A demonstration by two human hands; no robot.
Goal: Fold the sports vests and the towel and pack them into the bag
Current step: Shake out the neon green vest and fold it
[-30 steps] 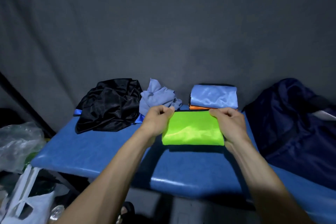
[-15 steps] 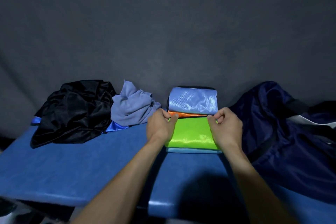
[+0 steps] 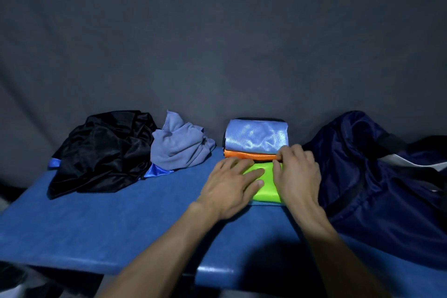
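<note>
Hands unclenched; left hand (image 3: 231, 185), right hand (image 3: 296, 174) flat atop green vest (image 3: 266, 182).

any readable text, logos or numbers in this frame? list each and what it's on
None: no word, label, brand, number or sign can be read in the head view.
The navy bag, the folded green vest, the orange vest, the light blue vest, the black vests pile and the grey towel show plain fabric only.
The white patch on the bag shows no print.

blue padded bench (image 3: 101, 222), grey backdrop (image 3: 217, 43)
</note>
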